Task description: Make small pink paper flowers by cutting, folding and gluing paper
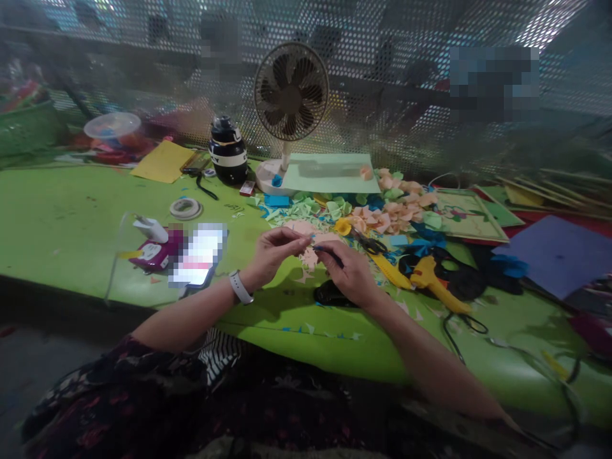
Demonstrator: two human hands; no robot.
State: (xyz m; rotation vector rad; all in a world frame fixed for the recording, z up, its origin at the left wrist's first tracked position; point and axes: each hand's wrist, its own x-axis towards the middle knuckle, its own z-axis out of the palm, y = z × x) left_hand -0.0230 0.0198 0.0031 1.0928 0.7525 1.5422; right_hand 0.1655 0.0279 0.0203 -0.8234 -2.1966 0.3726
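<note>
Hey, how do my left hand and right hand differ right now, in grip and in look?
The left hand pinches a pink paper piece between fingertips; the right hand grips a thin dark tool like a pen. The left hand has a white wristband behind it; the right hand's wrist is bare. Both hover close together above the green table, by the same paper.

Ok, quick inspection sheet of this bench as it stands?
Surface: green tabletop, strewn with paper scraps.
Work items: small pink paper piece; thin dark stick-like tool.
Clutter: yellow glue gun, black-handled scissors, white tape roll, pile of peach and green paper cut-outs.
Hands: left hand pinches the paper; right hand grips the tool.
Cables: black cord by the glue gun.
Surroundings: small beige desk fan, perforated mesh screen.
</note>
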